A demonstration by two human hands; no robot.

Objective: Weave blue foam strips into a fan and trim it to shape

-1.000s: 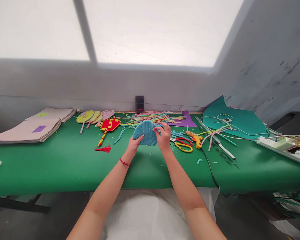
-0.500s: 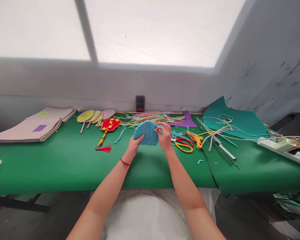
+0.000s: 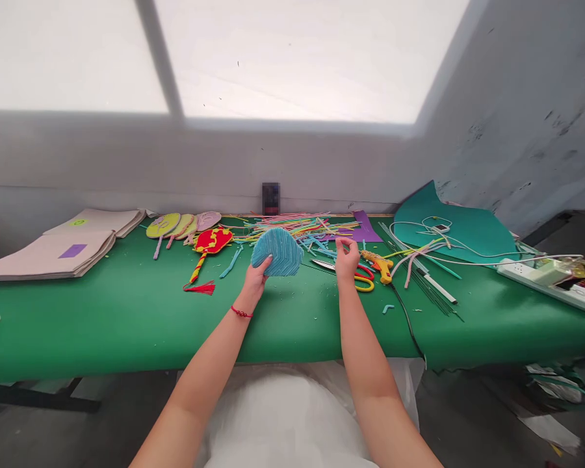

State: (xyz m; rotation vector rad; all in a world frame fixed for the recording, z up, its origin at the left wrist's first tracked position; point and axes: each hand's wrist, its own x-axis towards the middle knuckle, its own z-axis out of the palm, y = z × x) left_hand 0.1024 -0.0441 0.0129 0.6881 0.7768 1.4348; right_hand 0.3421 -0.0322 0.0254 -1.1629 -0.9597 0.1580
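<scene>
My left hand (image 3: 257,275) grips the lower left edge of a blue ridged panel (image 3: 279,252), its thumb lying on the face. The panel looks built of fuzzy strips side by side, with a rounded top and a straighter bottom. To its right, my right hand (image 3: 347,259) is apart from the panel with fingertips pinched together; what they hold, if anything, is too small to make out. Below that hand lie scissors (image 3: 365,279) with red and yellow handles, partly hidden by it. A yellow glue gun (image 3: 383,268) rests just right of them.
Coloured pipe cleaners (image 3: 292,224) are heaped at the back, before a dark phone-like object (image 3: 271,198). A red and yellow fan (image 3: 213,240) and paler fans (image 3: 163,225) lie left, near stacked boards (image 3: 53,250). A power strip (image 3: 550,286), white cables and teal sheet (image 3: 461,224) occupy the right.
My right hand has left the blue panel's right edge and moved right, over the scissors. The panel stays in my left hand, shifted slightly left and up.
</scene>
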